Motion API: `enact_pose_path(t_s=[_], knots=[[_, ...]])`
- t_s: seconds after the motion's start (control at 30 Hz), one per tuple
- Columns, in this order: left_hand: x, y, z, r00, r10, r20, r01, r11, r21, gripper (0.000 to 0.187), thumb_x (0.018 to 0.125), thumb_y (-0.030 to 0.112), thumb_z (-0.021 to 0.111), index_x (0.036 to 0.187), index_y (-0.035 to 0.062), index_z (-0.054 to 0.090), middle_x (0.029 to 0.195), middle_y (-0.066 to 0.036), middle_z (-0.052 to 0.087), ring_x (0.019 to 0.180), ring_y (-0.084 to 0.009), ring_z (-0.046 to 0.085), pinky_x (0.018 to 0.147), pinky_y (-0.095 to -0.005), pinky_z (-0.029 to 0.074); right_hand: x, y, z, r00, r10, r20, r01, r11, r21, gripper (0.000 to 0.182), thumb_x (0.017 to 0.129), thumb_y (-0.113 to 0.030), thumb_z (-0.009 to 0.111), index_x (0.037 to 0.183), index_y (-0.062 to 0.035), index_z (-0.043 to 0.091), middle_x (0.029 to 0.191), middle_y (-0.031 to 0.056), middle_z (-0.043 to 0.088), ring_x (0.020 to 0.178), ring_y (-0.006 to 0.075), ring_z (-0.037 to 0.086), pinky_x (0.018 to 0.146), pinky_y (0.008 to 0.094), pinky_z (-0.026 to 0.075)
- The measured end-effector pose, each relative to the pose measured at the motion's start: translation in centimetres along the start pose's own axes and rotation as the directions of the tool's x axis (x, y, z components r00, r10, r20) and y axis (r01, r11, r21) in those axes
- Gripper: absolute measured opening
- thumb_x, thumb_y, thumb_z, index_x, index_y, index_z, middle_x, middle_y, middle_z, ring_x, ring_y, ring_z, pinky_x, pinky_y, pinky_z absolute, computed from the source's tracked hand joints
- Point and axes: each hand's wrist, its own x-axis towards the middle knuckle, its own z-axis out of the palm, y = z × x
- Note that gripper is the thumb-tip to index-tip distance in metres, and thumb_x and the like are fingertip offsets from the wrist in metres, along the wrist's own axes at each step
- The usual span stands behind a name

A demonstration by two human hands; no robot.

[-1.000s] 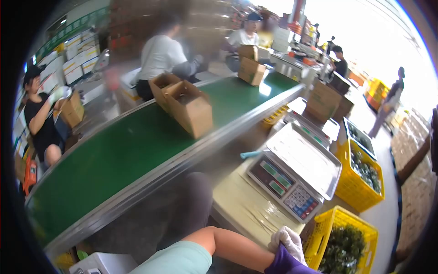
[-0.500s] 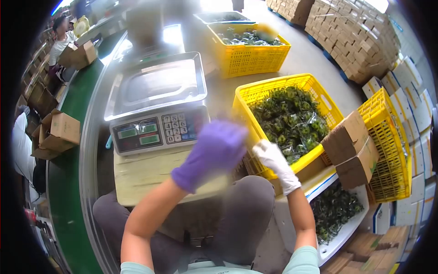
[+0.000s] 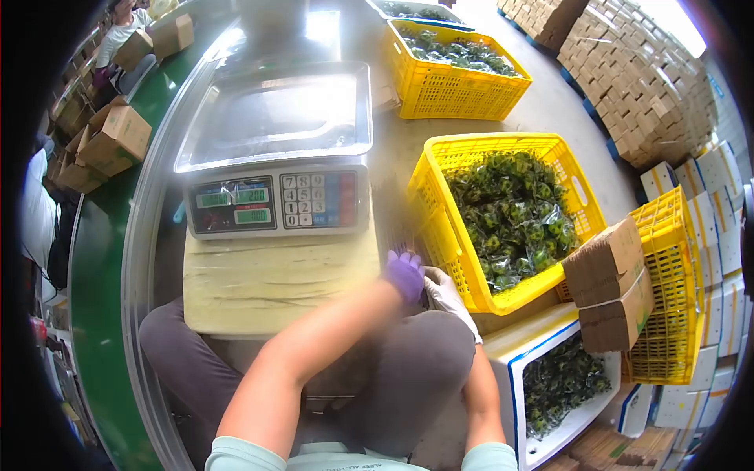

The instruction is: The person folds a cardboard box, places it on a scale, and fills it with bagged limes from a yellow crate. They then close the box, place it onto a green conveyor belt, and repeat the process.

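My left hand [image 3: 405, 276], in a purple glove, is low between the scale's stand and the yellow crate [image 3: 440, 243]. Its fingers are bent over; what they hold, if anything, is hidden. My right hand [image 3: 448, 295], in a white glove, is close beside it at the crate's near corner, above my knee. Its fingers curl toward the left hand, and their grip is hidden too. Dark green leafy produce in clear plastic packs [image 3: 510, 216] fills the crate. An electronic weighing scale [image 3: 275, 200] with a bare steel pan [image 3: 271, 118] stands to the left.
A green conveyor [image 3: 106, 314] runs along the left, carrying open cartons [image 3: 118, 141]; a co-worker [image 3: 122, 39] is beyond. Bundled flat cardboard [image 3: 609, 286] leans by another yellow crate [image 3: 667, 290]. A white foam box [image 3: 518, 392] holds more produce. Another filled crate [image 3: 455, 78] stands behind.
Both hands have come down and toward each other; the right has left the crate's rim, the left the scale's front. The view has shifted. The scale's displays now show different readings.
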Motion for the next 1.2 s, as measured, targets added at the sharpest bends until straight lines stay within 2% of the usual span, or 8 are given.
enact_pose_path(t_s=[0.17, 0.37, 0.57, 0.67, 0.7, 0.9, 1.1, 1.2], knots=[[-0.5, 0.0, -0.7, 1.0, -0.004, 0.012, 0.003, 0.999, 0.041, 0.053, 0.081, 0.029, 0.063, 0.128, 0.0053, 0.055, 0.14, -0.013, 0.047, 0.127, -0.0275, 0.045, 0.1, -0.0546, 0.034, -0.4, -0.1, -0.1, 0.996, -0.063, -0.07, 0.065, 0.998, 0.022, 0.045, 0.094, -0.029, 0.06, 0.128, 0.0, 0.055, 0.122, 0.0171, 0.063, 0.115, 0.0252, 0.058, 0.099, 0.0348, 0.043], [-0.1, -0.1, -0.6, 0.994, -0.039, 0.099, 0.027, 0.992, 0.119, 0.045, 0.085, 0.027, 0.056, 0.125, 0.0058, 0.059, 0.14, -0.012, 0.049, 0.125, -0.0265, 0.047, 0.101, -0.0532, 0.033, 1.0, 3.4, 0.0, 0.683, -0.62, -0.385, 0.252, 0.695, -0.673, 0.038, 0.099, -0.022, 0.05, 0.134, -0.0075, 0.05, 0.115, 0.0237, 0.063, 0.103, 0.0378, 0.063, 0.089, 0.0424, 0.049], [-0.3, 0.0, -0.8, 0.995, -0.018, 0.1, 0.005, 0.992, 0.127, 0.042, 0.087, 0.025, 0.053, 0.124, 0.0059, 0.06, 0.139, -0.013, 0.05, 0.123, -0.0285, 0.048, 0.101, -0.0506, 0.034, -0.6, 0.8, 0.6, 0.808, -0.522, -0.272, 0.01, 0.474, -0.88, 0.051, 0.094, -0.026, 0.06, 0.141, -0.0109, 0.044, 0.097, 0.0206, 0.068, 0.073, 0.0389, 0.066, 0.063, 0.0459, 0.052], [0.3, -0.2, 0.2, 0.998, -0.008, 0.065, 0.002, 0.995, 0.104, 0.04, 0.087, 0.024, 0.052, 0.121, 0.0049, 0.062, 0.135, -0.014, 0.051, 0.119, -0.029, 0.05, 0.098, -0.0476, 0.036, -3.9, -4.2, 0.3, 0.713, -0.635, -0.298, 0.046, 0.467, -0.883, 0.045, 0.092, -0.022, 0.063, 0.133, -0.0097, 0.054, 0.101, 0.015, 0.069, 0.075, 0.0353, 0.067, 0.065, 0.0424, 0.053], [-0.1, -0.3, 0.0, 0.999, -0.012, 0.049, 0.007, 0.995, 0.102, 0.04, 0.087, 0.024, 0.052, 0.121, 0.0049, 0.062, 0.135, -0.014, 0.051, 0.119, -0.029, 0.05, 0.098, -0.0476, 0.036, -5.1, -6.2, 0.0, 0.438, -0.875, -0.209, 0.187, 0.316, -0.93, 0.043, 0.09, -0.019, 0.065, 0.132, -0.0091, 0.056, 0.093, 0.0142, 0.07, 0.062, 0.0317, 0.066, 0.055, 0.0394, 0.052], [-5.3, -2.0, -5.7, 0.813, 0.253, -0.524, -0.315, 0.949, -0.031, 0.041, 0.078, 0.025, 0.067, 0.106, -0.0025, 0.056, 0.106, -0.019, 0.058, 0.094, -0.0337, 0.059, 0.081, -0.0421, 0.047, -14.5, -15.7, -1.9, 0.35, -0.705, -0.616, 0.426, 0.706, -0.566, 0.032, 0.098, -0.009, 0.056, 0.128, 0.0011, 0.054, 0.116, 0.0107, 0.064, 0.103, 0.0172, 0.06, 0.09, 0.0314, 0.049], [-19.4, -6.5, -17.2, 0.722, -0.048, -0.691, -0.23, 0.924, -0.304, 0.069, 0.088, 0.038, 0.068, 0.131, -0.0099, 0.044, 0.127, -0.027, 0.054, 0.115, -0.0367, 0.057, 0.096, -0.0397, 0.047, -17.6, -20.2, -0.4, 0.483, -0.497, -0.721, 0.766, 0.638, 0.074, 0.035, 0.101, -0.016, 0.051, 0.133, -0.0021, 0.046, 0.12, 0.0107, 0.059, 0.108, 0.0174, 0.057, 0.093, 0.0323, 0.047], [-22.1, -8.7, -16.3, 0.868, -0.057, -0.493, -0.466, 0.252, -0.848, 0.061, 0.093, 0.031, 0.065, 0.137, -0.0047, 0.043, 0.128, -0.017, 0.057, 0.118, -0.0202, 0.054, 0.1, -0.0331, 0.043, -16.5, -20.9, 2.5, 0.615, -0.61, -0.5, 0.783, 0.546, 0.297, 0.035, 0.101, -0.019, 0.051, 0.133, -0.0051, 0.048, 0.124, 0.0089, 0.057, 0.112, 0.019, 0.055, 0.096, 0.0351, 0.046]])
